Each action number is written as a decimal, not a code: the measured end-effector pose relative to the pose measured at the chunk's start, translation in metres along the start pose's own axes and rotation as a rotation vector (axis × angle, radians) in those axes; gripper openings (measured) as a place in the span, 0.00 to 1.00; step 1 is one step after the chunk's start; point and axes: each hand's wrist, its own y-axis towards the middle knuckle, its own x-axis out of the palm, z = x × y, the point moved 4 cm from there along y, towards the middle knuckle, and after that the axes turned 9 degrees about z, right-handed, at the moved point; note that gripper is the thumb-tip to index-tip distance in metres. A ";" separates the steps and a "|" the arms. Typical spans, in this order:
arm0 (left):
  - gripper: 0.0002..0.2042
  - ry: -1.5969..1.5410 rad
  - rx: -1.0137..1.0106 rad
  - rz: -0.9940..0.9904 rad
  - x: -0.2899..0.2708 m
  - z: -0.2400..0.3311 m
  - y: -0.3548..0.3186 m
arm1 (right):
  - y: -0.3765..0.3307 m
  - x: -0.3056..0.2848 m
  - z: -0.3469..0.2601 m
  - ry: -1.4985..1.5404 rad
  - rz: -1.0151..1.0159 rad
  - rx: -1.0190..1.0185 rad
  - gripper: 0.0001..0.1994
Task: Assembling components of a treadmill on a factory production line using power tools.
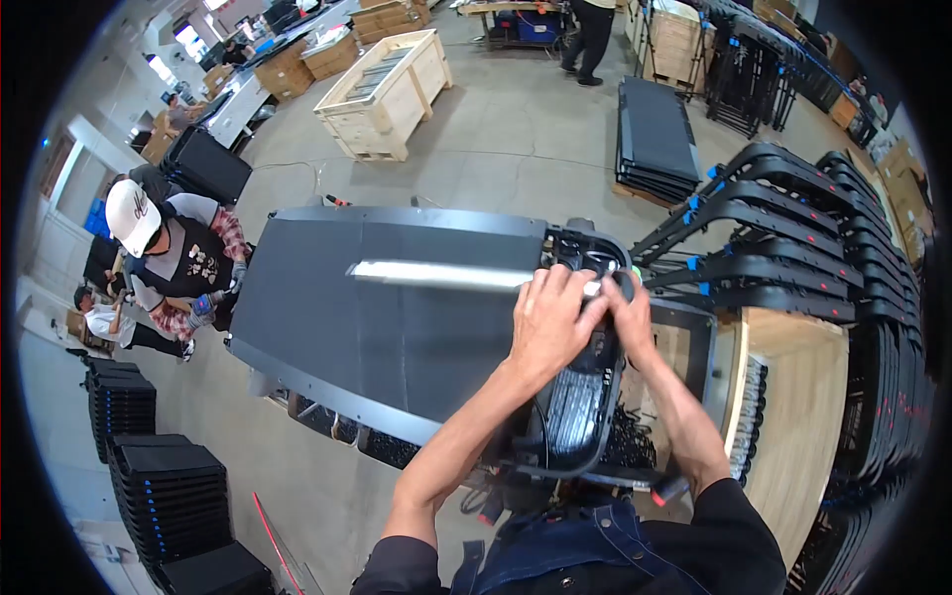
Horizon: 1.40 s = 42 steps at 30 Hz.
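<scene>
A long, shiny silver rod (436, 275), smeared by motion, lies across above a treadmill's black belt deck (317, 297). My left hand (550, 317) is closed around its right end, where a small white tip (592, 289) shows. Right beside that tip is my right hand (631, 315), its fingers curled in; what they pinch is hidden. Both hands are over the treadmill's motor end (585, 248), an open black housing with dark parts inside. Below my left hand, a glossy black, plastic-looking piece (577, 412) sits in the same housing.
Black curved frames (793, 233) are stacked at the right, beside an open wooden crate (793, 397). A co-worker in a white cap (134, 218) stands at the deck's left end. Stacked black panels (164, 496) stand lower left; a wooden crate (382, 99) stands behind.
</scene>
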 end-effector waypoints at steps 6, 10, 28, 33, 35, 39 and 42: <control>0.16 0.305 -0.007 -0.076 0.056 -0.182 0.034 | 0.147 0.033 0.047 -0.055 -0.052 0.316 0.34; 0.22 0.423 0.083 -0.527 0.055 -0.220 0.069 | 0.194 0.045 0.057 -0.047 -0.098 0.354 0.33; 0.15 0.311 -0.227 0.038 -0.040 -0.133 0.017 | 0.203 0.234 -0.017 -0.531 -1.144 0.086 0.41; 0.07 0.377 -0.861 0.046 -0.114 -0.086 -0.153 | 0.188 0.257 -0.006 -0.675 -1.267 -0.046 0.41; 0.09 0.323 -1.174 -0.028 -0.121 -0.063 -0.210 | 0.183 0.250 -0.017 -0.700 -1.261 -0.112 0.39; 0.12 0.135 -1.266 0.155 -0.121 -0.044 -0.252 | 0.162 0.244 -0.020 -0.554 -1.143 -0.271 0.39; 0.10 0.202 -1.294 0.174 -0.113 -0.049 -0.273 | 0.165 0.223 0.002 -0.483 -0.980 -0.125 0.44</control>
